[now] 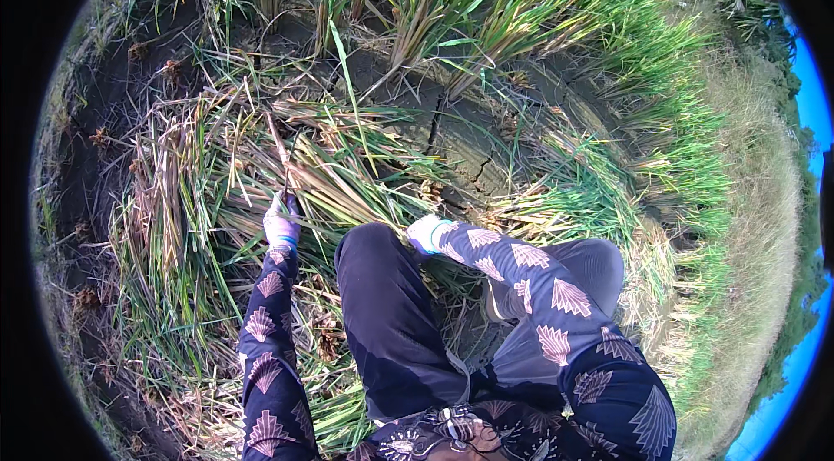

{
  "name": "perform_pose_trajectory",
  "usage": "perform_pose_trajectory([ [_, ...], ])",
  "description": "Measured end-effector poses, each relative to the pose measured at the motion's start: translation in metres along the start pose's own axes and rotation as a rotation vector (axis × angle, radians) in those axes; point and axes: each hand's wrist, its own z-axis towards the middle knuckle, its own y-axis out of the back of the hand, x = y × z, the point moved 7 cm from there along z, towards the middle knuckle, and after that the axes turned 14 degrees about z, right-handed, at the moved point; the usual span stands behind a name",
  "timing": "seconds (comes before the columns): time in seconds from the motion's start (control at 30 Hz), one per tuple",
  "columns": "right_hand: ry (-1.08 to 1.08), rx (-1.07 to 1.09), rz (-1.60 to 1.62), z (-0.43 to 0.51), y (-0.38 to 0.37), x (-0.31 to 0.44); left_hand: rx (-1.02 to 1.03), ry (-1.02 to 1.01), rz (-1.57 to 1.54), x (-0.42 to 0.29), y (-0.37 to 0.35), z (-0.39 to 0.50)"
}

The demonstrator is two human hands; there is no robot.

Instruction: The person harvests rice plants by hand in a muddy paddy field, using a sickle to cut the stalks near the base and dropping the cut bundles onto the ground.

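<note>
My left hand (282, 220), in a pale glove with a blue cuff, is closed around a thin dark tool, perhaps a sickle, whose full shape is lost among the stalks. Cut rice-like stalks (332, 190) lie in a bundle between my hands. At the lower end of this bundle, beside my raised knee, is my gloved right hand (427, 234); its fingers are largely hidden, and it appears to grip the stalk ends. More cut stalks (176, 200) lie in a thick pile to the left.
Standing green plants (423, 5) grow in clumps along the top and right. Cracked dry soil (466, 148) shows beyond the bundle. Another heap of cut stalks (567, 200) lies at the right. My bent knees (384, 278) are close below my hands. Short stubble dots the ground at left.
</note>
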Motion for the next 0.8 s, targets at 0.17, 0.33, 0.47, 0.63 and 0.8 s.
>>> perform_pose_trajectory([
  [0.17, 0.075, 0.119, -0.193, -0.015, 0.091, -0.029, -0.031, -0.037, 0.0, -0.007, -0.003, -0.003],
  [0.33, -0.011, -0.142, -0.295, -0.02, 0.187, -0.073, 0.073, 0.046, 0.164, 0.025, -0.005, 0.006],
  [0.47, 0.153, -0.556, -0.529, -0.002, 0.229, -0.13, 0.265, 0.35, -0.3, 0.042, 0.005, 0.025],
  [0.63, -0.045, -0.622, -0.802, 0.023, 0.218, -0.24, -0.123, 0.579, -0.303, -0.016, 0.072, 0.0],
  [0.8, -0.194, -0.518, -0.58, 0.029, 0.214, -0.247, -0.356, 0.214, -0.417, -0.105, 0.09, -0.027],
])
